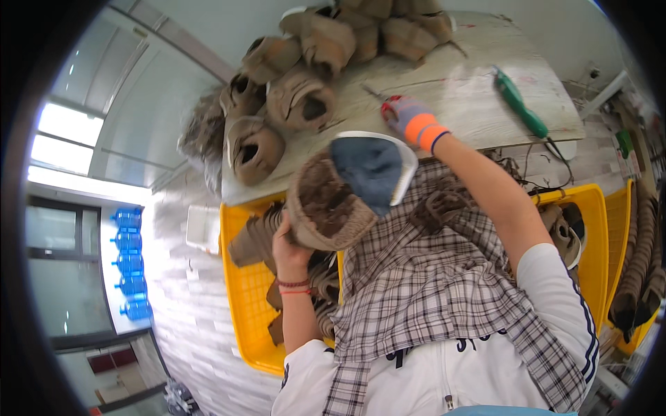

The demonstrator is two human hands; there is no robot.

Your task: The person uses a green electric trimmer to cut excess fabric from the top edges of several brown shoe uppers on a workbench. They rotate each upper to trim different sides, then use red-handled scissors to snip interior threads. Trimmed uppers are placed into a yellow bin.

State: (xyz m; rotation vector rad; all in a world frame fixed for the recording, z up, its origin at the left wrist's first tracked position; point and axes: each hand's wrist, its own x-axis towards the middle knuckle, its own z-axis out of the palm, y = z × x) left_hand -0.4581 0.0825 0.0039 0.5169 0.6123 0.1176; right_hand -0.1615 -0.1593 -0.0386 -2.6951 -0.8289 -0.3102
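In the head view, the left hand (pixel 290 251) is in the middle of the frame, a bit to the left. It is bare, and it holds a brown shoe (pixel 340 201) by the side. The shoe is tipped, so we can see into it. Part of the inside is dark brown and fuzzy, and the part at the upper right is blue cloth (pixel 371 166) with a white edge. Red bands (pixel 295 288) go around the left wrist.

The right hand (pixel 411 118) is above the middle, over the counter (pixel 472 83). It has a gray glove with an orange cuff (pixel 424 132). Its fingers are bent around a small tool (pixel 374 91) with a thin gray tip that points to the upper left. The tool is small and blurry, so I cannot tell its kind.

More brown shoes (pixel 326 45) are in a pile at the top of the frame. A green tool (pixel 520 104) with a black cord (pixel 560 154) lies at the upper right of the counter.

A plaid apron (pixel 444 291) covers the lap, with a brown scrap (pixel 444 208) on it. Yellow baskets with brown pieces in them stand on both sides, one at the left (pixel 236 315) and one at the right (pixel 598 243). Blue jugs (pixel 130 263) stand in a row at the far left.
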